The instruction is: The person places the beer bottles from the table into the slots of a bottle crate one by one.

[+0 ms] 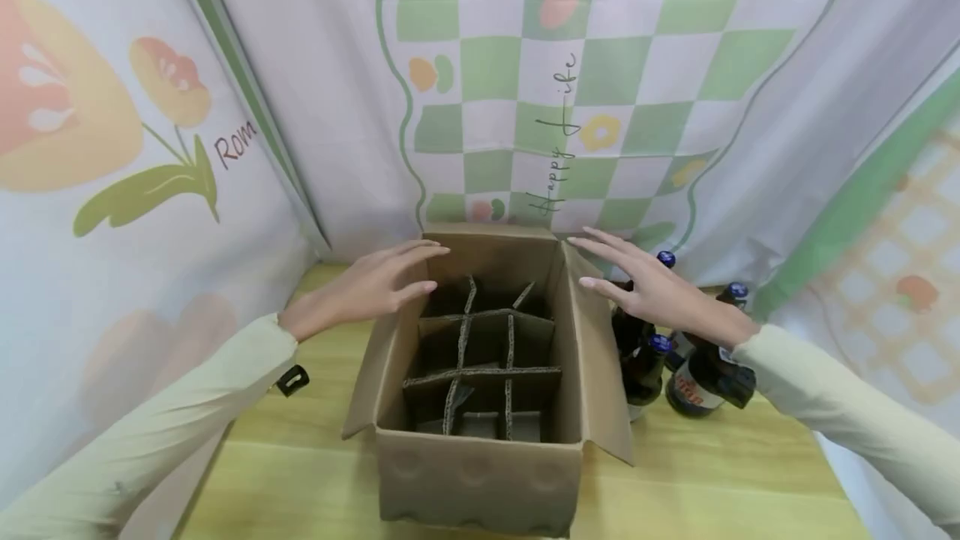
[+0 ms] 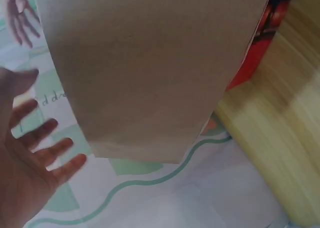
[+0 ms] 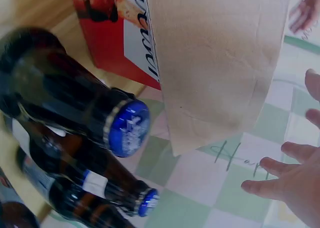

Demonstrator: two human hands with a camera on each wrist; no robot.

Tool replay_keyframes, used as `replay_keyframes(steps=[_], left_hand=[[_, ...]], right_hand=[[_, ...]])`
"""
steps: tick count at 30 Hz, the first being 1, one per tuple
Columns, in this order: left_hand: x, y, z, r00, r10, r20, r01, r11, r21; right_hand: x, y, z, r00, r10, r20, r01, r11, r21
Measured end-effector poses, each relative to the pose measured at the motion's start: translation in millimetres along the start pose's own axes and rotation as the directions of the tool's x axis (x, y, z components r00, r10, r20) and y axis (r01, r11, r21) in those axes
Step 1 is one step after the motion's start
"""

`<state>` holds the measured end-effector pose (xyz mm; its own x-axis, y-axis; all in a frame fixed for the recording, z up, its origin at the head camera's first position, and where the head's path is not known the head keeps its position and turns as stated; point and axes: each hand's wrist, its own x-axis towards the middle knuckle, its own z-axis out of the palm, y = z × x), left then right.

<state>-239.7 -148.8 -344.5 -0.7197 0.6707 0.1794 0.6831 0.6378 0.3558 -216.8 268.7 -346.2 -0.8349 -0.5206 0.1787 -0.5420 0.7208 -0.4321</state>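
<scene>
An upright cardboard box (image 1: 480,482) stands with its flaps folded outward. Inside it, cardboard dividers (image 1: 483,372) form a grid of several compartments; their depths are in shadow. My left hand (image 1: 382,286) hovers near the far left rim, fingers extended and holding nothing. Over the far right corner, my right hand (image 1: 656,286) spreads its fingers, likewise holding nothing. In the left wrist view the left hand (image 2: 30,173) is apart from the brown side flap (image 2: 145,73). The right wrist view shows the right hand (image 3: 295,185) with fingers apart, beyond another flap (image 3: 215,63).
Several dark glass bottles with blue caps (image 1: 660,343) stand right of the box, partly hidden under the right forearm. The box's printed red side (image 3: 112,48) shows beside them. Wooden tabletop (image 1: 712,473) lies underneath; a green-checked curtain (image 1: 555,90) hangs behind.
</scene>
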Motion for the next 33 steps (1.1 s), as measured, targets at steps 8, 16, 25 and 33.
replay_keyframes(steps=[8,16,25,33], left_hand=[[-1.2,-6.0,3.9,0.978,-0.209,0.006,0.208,0.97,-0.123],[1.0,-0.3,7.9,0.922,-0.384,0.054,0.385,0.89,-0.245],[-2.4,-5.0,3.2,0.903,-0.425,0.061,0.417,0.837,-0.353],[5.7,-5.8,9.6,0.878,-0.454,0.151,0.461,0.722,-0.516]], right_hand=[[-16.2,7.7,-10.4,0.993,0.087,0.079,-0.089,0.996,0.025],[-40.3,23.3,-15.4,0.963,0.122,0.241,-0.148,0.985,0.093],[-56.5,39.7,-5.5,0.957,0.094,0.276,-0.137,0.98,0.143],[-83.2,58.8,11.2,0.984,0.063,0.169,-0.086,0.987,0.133]])
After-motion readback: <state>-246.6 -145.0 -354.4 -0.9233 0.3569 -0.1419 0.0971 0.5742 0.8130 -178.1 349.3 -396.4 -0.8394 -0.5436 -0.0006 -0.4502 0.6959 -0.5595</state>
